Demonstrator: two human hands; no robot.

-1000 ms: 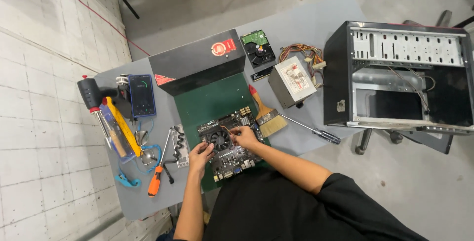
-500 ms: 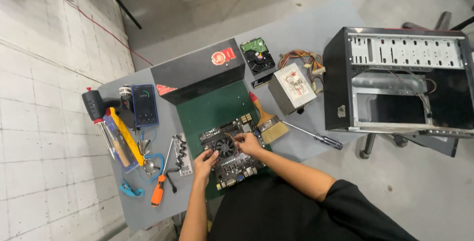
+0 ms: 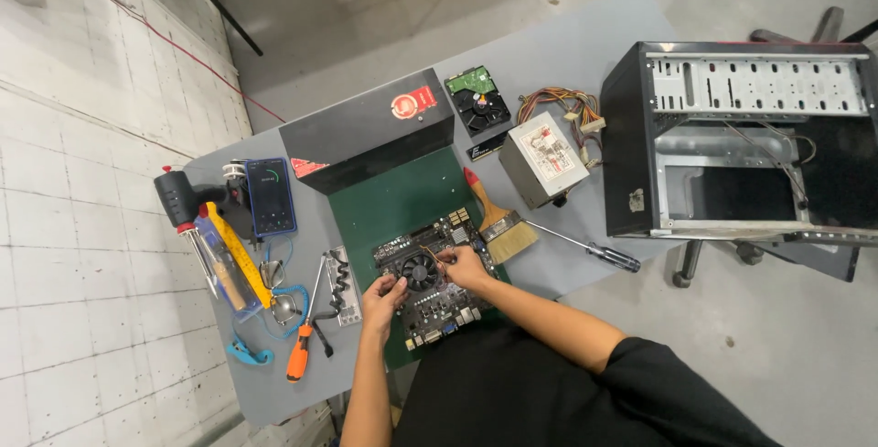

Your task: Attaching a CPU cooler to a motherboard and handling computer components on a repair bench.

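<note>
1. Head view: motherboard (image 3: 430,290) flat on a green mat (image 3: 402,200), at the near middle of the grey table (image 3: 567,53).
2. Left hand (image 3: 382,298) on the board's left edge, fingers curled narrow beside the black fan (image 3: 419,271); whether pinching anything, cannot tell.
3. Right hand (image 3: 465,267) just right of the fan, fingers bent onto the board; grip hidden, cannot tell.
4. Paintbrush (image 3: 494,219) just beside the right hand, bristles toward the body.
5. Screwdriver (image 3: 585,248) further right, near the table edge.
6. Orange-handled tool (image 3: 299,355) and yellow tool (image 3: 236,254) to the left.
7. Behind the mat: black box (image 3: 366,140), hard drive (image 3: 477,99), power supply (image 3: 542,159).
8. Open PC case (image 3: 741,140) far right.
</note>
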